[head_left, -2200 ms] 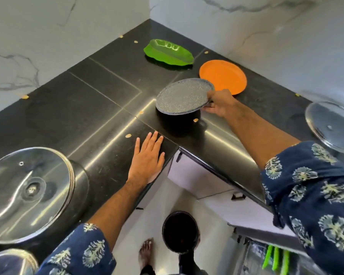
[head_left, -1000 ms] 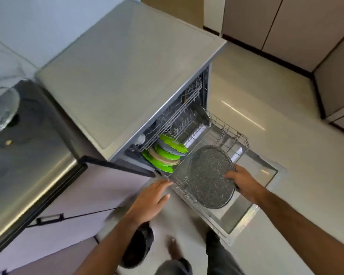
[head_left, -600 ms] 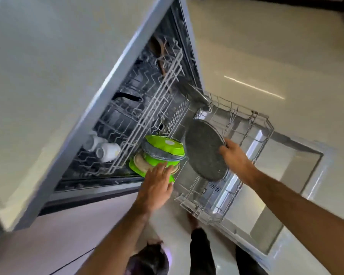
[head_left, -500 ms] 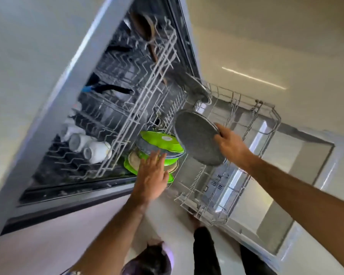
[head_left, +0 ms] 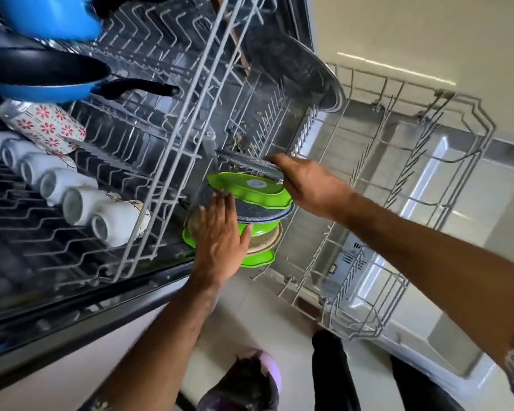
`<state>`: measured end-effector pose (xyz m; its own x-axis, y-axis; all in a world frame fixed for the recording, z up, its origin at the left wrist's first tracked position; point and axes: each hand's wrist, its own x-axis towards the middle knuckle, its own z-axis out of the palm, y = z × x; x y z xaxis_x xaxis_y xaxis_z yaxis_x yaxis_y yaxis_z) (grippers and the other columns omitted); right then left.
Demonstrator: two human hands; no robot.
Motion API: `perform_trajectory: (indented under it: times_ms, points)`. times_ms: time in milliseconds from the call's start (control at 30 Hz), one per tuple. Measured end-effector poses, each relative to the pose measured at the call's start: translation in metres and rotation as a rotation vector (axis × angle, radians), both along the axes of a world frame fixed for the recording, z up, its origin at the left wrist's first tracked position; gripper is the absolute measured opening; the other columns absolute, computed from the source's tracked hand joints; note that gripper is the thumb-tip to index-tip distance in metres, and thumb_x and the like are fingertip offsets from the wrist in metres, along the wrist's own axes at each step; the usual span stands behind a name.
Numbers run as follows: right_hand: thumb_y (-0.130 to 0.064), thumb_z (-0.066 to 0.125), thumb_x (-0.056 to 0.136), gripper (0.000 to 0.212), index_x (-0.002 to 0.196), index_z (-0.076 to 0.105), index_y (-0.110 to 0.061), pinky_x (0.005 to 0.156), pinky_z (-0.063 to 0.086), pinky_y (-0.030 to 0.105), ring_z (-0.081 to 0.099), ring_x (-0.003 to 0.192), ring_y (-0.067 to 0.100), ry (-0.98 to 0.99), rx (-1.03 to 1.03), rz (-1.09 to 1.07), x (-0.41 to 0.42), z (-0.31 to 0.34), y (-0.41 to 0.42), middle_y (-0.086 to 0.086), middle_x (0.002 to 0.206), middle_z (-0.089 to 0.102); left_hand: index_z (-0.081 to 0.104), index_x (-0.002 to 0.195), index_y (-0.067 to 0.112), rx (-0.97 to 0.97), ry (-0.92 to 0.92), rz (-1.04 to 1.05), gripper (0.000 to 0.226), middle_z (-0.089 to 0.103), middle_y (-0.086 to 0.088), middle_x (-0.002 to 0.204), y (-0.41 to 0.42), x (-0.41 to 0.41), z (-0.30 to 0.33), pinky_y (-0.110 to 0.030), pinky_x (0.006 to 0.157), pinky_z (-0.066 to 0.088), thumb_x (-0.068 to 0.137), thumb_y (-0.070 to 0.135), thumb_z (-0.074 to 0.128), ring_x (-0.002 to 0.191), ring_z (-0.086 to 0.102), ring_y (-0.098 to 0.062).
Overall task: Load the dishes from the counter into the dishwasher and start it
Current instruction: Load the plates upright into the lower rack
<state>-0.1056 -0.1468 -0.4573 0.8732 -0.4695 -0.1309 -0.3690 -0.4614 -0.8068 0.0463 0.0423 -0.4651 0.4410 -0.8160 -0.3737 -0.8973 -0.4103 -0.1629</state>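
My right hand [head_left: 309,188] grips the rim of a grey speckled plate [head_left: 250,166], held edge-on just above a row of plates standing in the pulled-out lower rack [head_left: 398,203]. That row holds a green leaf-shaped plate [head_left: 250,192], another grey speckled plate [head_left: 261,213], a beige plate [head_left: 267,240] and more green ones [head_left: 258,259]. My left hand [head_left: 220,235] lies with straight fingers against the near side of these plates.
The upper rack [head_left: 161,137] above holds white mugs [head_left: 72,197], a flowered cup [head_left: 45,126], and blue pans [head_left: 42,75]. A steel lid [head_left: 294,69] leans at the lower rack's back. The open dishwasher door [head_left: 442,321] lies below. My feet stand on the tiled floor.
I carried the grey plate from the counter to the dishwasher and turned it edge-on down over the plate row. My left hand moved from the counter to the stacked plates.
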Motion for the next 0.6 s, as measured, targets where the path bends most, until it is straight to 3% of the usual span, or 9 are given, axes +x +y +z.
perform_trajectory:
  times_ms: [133, 267, 333, 467, 600]
  points:
    - [-0.012, 0.042, 0.1, 0.051, 0.149, 0.032, -0.018, 0.086, 0.054, 0.046, 0.065, 0.097, 0.036, 0.05, -0.039, 0.077, 0.032, -0.01, 0.007, 0.02, 0.122, 0.06, 0.016, 0.156, -0.005, -0.097, -0.004, 0.054, 0.09, 0.018, -0.025, 0.164, 0.005, 0.0, -0.002, -0.048, 0.121, 0.017, 0.095, 0.058, 0.032, 0.15, 0.024, -0.037]
    - [-0.012, 0.041, 0.101, 0.053, 0.151, 0.029, -0.018, 0.072, 0.049, 0.037, 0.061, 0.085, 0.029, 0.051, -0.139, 0.074, 0.045, -0.013, 0.008, 0.018, 0.122, 0.059, 0.014, 0.155, -0.01, -0.154, -0.037, 0.058, 0.09, 0.014, -0.028, 0.163, 0.005, -0.002, -0.001, -0.031, 0.122, -0.004, 0.095, 0.053, 0.037, 0.148, 0.028, -0.04]
    - [-0.01, 0.041, 0.101, 0.054, 0.153, 0.028, -0.019, 0.079, 0.05, 0.037, 0.061, 0.093, 0.031, 0.029, -0.15, 0.084, 0.041, -0.013, 0.01, 0.019, 0.128, 0.056, 0.013, 0.155, -0.01, -0.166, -0.039, 0.061, 0.09, 0.012, -0.028, 0.164, 0.005, -0.002, -0.003, -0.027, 0.121, -0.011, 0.096, 0.054, 0.037, 0.149, 0.026, -0.04]
    - [-0.007, 0.041, 0.102, 0.058, 0.156, 0.022, -0.019, 0.092, 0.049, 0.037, 0.058, 0.113, 0.033, 0.018, -0.157, 0.165, 0.03, -0.018, 0.014, 0.02, 0.145, 0.045, 0.008, 0.156, -0.008, -0.193, -0.024, 0.077, 0.092, 0.006, -0.026, 0.165, 0.006, -0.001, -0.004, -0.027, 0.121, -0.007, 0.096, 0.055, 0.037, 0.151, 0.02, -0.037]
    - [-0.003, 0.044, 0.099, 0.059, 0.154, 0.026, -0.011, 0.102, 0.047, 0.041, 0.048, 0.131, 0.034, -0.04, -0.244, 0.223, 0.032, -0.022, 0.016, 0.017, 0.151, 0.041, 0.001, 0.156, -0.008, -0.249, 0.025, 0.128, 0.094, -0.001, -0.025, 0.166, 0.008, -0.001, -0.005, -0.02, 0.12, -0.013, 0.097, 0.057, 0.036, 0.154, 0.011, -0.035]
